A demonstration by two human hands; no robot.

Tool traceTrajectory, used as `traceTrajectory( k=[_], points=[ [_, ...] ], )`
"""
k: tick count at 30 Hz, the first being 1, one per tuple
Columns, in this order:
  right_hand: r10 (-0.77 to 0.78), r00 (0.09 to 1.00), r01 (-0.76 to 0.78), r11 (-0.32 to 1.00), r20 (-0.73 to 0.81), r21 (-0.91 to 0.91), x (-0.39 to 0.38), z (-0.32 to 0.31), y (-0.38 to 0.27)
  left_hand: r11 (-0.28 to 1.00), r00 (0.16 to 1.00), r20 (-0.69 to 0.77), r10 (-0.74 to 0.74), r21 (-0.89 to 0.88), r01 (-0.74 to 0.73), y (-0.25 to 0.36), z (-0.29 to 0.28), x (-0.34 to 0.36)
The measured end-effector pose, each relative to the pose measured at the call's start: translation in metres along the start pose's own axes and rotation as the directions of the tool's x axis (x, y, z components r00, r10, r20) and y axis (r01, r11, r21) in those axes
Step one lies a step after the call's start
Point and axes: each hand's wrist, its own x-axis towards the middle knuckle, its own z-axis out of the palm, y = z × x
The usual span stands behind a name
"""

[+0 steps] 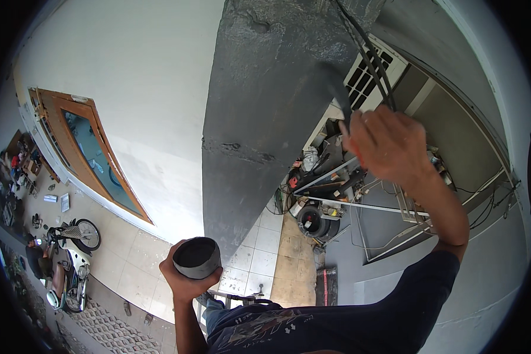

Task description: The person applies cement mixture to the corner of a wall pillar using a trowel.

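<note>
My left hand [186,288] grips a round cup [209,271] from the side, low in front of me. Dark grey paint shows inside it. Raised on the right, my right hand [389,141] is closed around a paintbrush [340,97]; its handle is mostly hidden by my fingers. The blurred, dark brush head lies against or just over the right side of a grey-painted column [259,88]; I cannot tell whether they touch. A rough, raised seam crosses the column lower down. Two black cables [371,59] run down behind my right hand.
A white wall [147,76] adjoins the column on the left. Far below are a wood-framed door [94,150], a motorcycle [71,268] with a person [36,259] beside it, tyres [314,221] and piled clutter. Ladder-like metal bars [227,298] show beneath me.
</note>
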Motion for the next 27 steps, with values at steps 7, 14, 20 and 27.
traceTrajectory(
  k=[7,14,20,27],
  points=[
    [-0.011,0.997,0.001,0.990,-0.075,-0.142,0.030,0.012,0.029,1.000,1.000,-0.021,-0.019,-0.023,0.018,0.000,-0.002,-0.006],
    [-0.129,0.989,0.131,0.991,-0.076,0.034,0.020,0.041,-0.014,1.000,1.000,0.018,-0.024,-0.001,0.024,0.000,-0.010,-0.009],
    [-0.021,0.986,0.000,0.992,-0.163,-0.129,0.072,0.029,0.048,1.000,1.000,0.017,-0.017,0.001,0.017,-0.002,-0.016,-0.007],
    [-0.169,0.982,0.160,0.982,-0.090,-0.095,0.074,0.045,0.009,1.000,1.000,-0.012,-0.007,0.003,0.007,-0.002,-0.026,-0.010]
  ],
)
